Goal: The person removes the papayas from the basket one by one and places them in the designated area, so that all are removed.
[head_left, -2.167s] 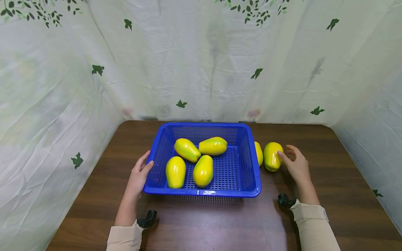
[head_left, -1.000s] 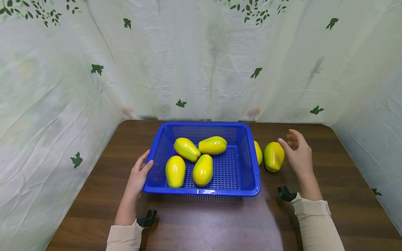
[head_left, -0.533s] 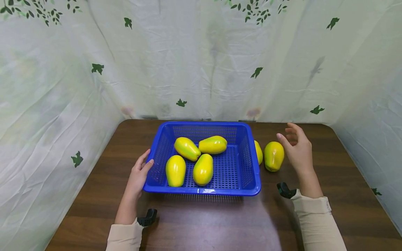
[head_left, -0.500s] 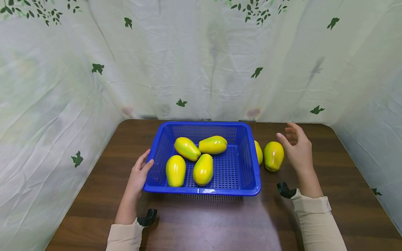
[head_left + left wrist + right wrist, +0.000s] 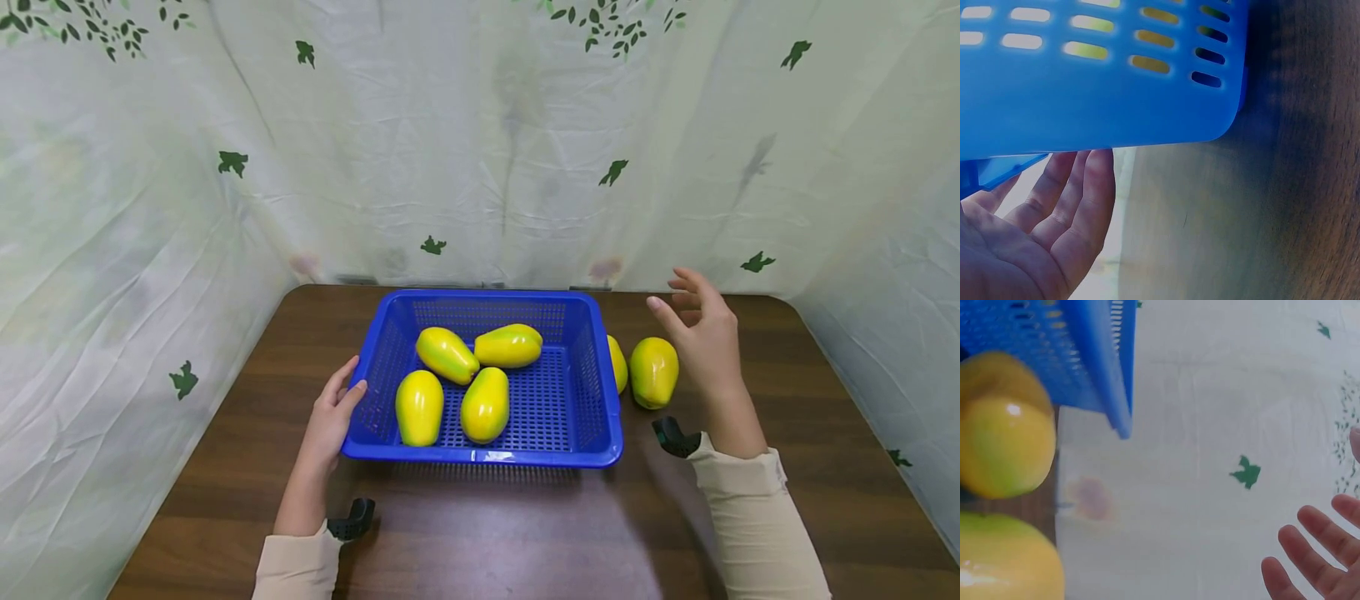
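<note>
In the head view, a blue plastic basket with slotted walls stands mid-table, with several glossy yellow-green papayas in its left and middle part. My left hand holds the basket's left rim, thumb on top and fingers against the outer side. The left wrist view shows those fingers touching the wall under the rim. To the right of the basket lies one papaya on the table; another papaya beside it is partly hidden by the basket. Above and behind them my right hand hovers, fingers loosely spread, holding nothing.
The brown wooden table has rounded far corners. A pale curtain with green leaf prints hangs close behind its far edge and on both sides. Black camera mounts sit at both wrists.
My right thumb was touching the outer papaya at first; the hand has since drawn away from it, up and toward the far edge. Left hand and basket have stayed put.
</note>
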`<state>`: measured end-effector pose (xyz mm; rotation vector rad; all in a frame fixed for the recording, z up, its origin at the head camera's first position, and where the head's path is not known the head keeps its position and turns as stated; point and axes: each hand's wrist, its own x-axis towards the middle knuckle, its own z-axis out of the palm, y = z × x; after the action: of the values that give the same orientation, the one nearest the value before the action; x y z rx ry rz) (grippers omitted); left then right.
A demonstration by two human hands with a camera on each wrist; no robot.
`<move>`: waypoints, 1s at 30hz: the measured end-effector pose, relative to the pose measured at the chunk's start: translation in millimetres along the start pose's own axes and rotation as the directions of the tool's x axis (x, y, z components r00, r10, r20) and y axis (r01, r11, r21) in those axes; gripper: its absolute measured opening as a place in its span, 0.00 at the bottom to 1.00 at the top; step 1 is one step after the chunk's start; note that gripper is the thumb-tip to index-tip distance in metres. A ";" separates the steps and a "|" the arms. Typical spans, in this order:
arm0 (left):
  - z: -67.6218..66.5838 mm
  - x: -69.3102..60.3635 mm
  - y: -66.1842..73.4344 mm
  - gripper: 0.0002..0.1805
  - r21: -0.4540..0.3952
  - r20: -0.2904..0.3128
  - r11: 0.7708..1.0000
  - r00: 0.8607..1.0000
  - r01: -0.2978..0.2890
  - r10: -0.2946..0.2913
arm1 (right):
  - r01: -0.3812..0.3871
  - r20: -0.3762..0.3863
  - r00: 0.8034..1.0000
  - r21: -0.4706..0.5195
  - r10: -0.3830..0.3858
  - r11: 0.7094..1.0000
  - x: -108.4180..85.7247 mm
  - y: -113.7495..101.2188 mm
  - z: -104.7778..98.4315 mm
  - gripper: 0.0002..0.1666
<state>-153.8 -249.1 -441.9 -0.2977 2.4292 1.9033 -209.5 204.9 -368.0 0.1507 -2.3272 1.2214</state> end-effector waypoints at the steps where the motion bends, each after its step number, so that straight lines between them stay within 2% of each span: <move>1: 0.0 -0.1 0.1 0.30 0.002 0.000 1.000 1.000 0.001 -0.001 | 0.009 0.004 1.000 0.011 -0.009 1.000 0.8 -1.8 0.9 0.32; 15: 0.3 -1.1 1.8 0.30 0.009 -0.003 1.000 1.000 0.005 -0.005 | 0.104 0.035 0.994 0.064 -0.106 0.992 12.4 -20.6 20.4 0.31; 24: 0.6 -2.0 2.9 0.30 0.009 -0.004 1.000 1.000 0.008 -0.008 | 0.147 0.106 0.982 0.083 -0.155 0.986 20.5 -33.1 42.7 0.32; 30: 0.3 -1.5 2.5 0.30 0.011 -0.007 1.000 1.000 0.007 -0.007 | 0.149 0.185 0.969 0.091 -0.164 0.985 23.3 -38.0 56.3 0.33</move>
<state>-152.8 -248.0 -439.4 -0.3121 2.4384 1.8889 -239.0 140.6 -355.2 0.4897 -2.3777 1.2655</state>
